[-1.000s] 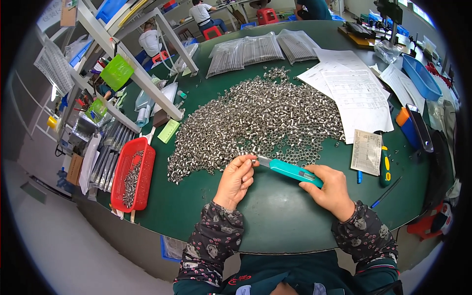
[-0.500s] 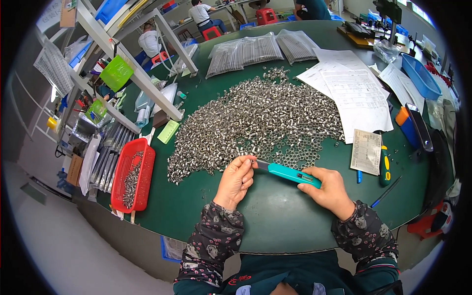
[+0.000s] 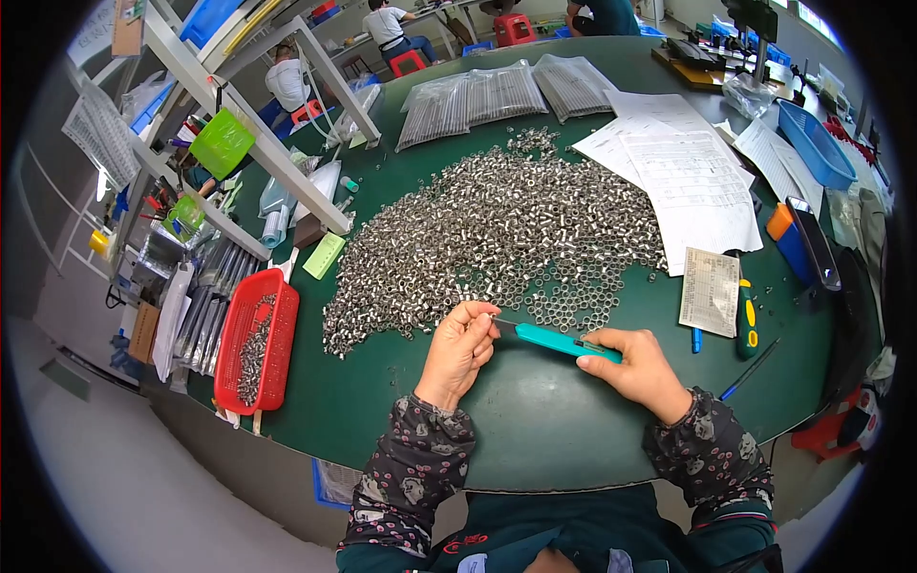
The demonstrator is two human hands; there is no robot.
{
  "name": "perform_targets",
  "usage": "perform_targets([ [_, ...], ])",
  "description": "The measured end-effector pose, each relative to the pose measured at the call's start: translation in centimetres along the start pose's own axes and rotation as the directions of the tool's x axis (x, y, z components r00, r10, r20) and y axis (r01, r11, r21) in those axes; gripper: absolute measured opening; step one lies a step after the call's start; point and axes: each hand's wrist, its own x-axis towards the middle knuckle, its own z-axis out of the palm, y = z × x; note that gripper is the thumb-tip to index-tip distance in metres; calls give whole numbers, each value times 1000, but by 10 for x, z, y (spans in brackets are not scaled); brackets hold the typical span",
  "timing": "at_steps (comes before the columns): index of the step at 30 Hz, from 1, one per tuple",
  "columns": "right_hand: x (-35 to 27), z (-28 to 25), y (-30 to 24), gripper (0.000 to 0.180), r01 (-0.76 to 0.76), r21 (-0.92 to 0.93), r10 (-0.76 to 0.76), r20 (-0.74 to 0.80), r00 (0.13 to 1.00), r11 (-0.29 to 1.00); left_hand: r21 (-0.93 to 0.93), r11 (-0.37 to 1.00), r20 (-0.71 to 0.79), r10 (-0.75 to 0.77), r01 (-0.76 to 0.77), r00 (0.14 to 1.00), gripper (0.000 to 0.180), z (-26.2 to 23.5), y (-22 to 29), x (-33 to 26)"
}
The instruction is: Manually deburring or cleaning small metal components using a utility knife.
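Note:
My right hand [image 3: 640, 368] grips a teal utility knife [image 3: 554, 341], its thin blade pointing left. The blade's tip meets the fingertips of my left hand [image 3: 458, 349], where thumb and forefinger pinch a small metal ring, mostly covered by the fingers. Just beyond both hands spreads a wide heap of small silvery metal rings [image 3: 497, 220] on the green tabletop [image 3: 544, 430]. Some rings at the heap's near right edge lie flat in a single layer.
To the left stands a red basket [image 3: 277, 353] holding more small metal parts. Bagged metal tubes [image 3: 506, 97] lie at the back. On the right are paper sheets [image 3: 693, 191], a yellow-green screwdriver [image 3: 747, 320], a pen [image 3: 750, 370] and a phone [image 3: 812, 244]. A shelf frame [image 3: 258, 124] rises at left.
The knife has rolled in my right hand, so its blade now shows edge-on and thinner. My left hand keeps its pinch at nearly the same spot.

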Motion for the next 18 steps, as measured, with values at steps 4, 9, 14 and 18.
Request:
perform_targets([
  [4,-6,3,-15,26,199,-373,-288,-199,937,906,-22,999,-9,-38,38,999,12,-2,0,2],
  [9,-1,-1,-10,26,217,-248,-285,-285,915,944,-66,994,1,-82,82,997,13,-7,-3,0],
  [14,-2,1,-7,28,219,-239,-270,-209,940,946,-135,988,34,-65,69,997,12,-6,1,3],
  [18,-1,2,-4,27,196,-202,-233,-177,956,960,-145,989,1,-29,29,1000,13,-2,2,3],
])
